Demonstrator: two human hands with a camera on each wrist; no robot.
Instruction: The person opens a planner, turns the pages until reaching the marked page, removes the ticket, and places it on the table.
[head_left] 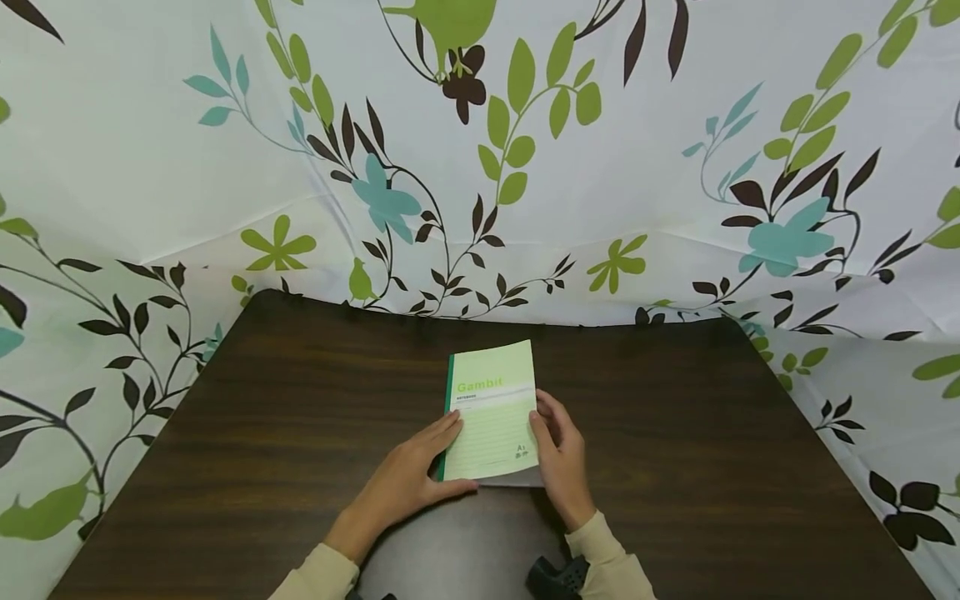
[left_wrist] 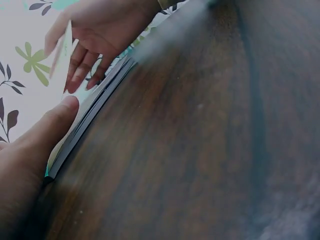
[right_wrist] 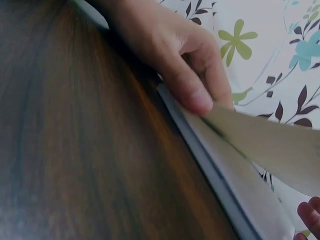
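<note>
A light green notebook point(head_left: 491, 412) with a dark green spine and the word "Gambit" lies on the dark wooden table point(head_left: 262, 433). My left hand point(head_left: 420, 475) rests with straight fingers on the cover's lower left, by the spine; its thumb point(left_wrist: 55, 125) lies along the notebook's edge point(left_wrist: 90, 120). My right hand point(head_left: 558, 446) is at the notebook's right edge. In the right wrist view its thumb and fingers point(right_wrist: 170, 55) pinch the front cover point(right_wrist: 265, 145), which is raised a little off the pages point(right_wrist: 235, 185).
A white cloth with green, teal and brown leaf print point(head_left: 480, 167) hangs round the table's far and side edges. A black wrist-worn device point(head_left: 555, 577) shows at the bottom near my right sleeve.
</note>
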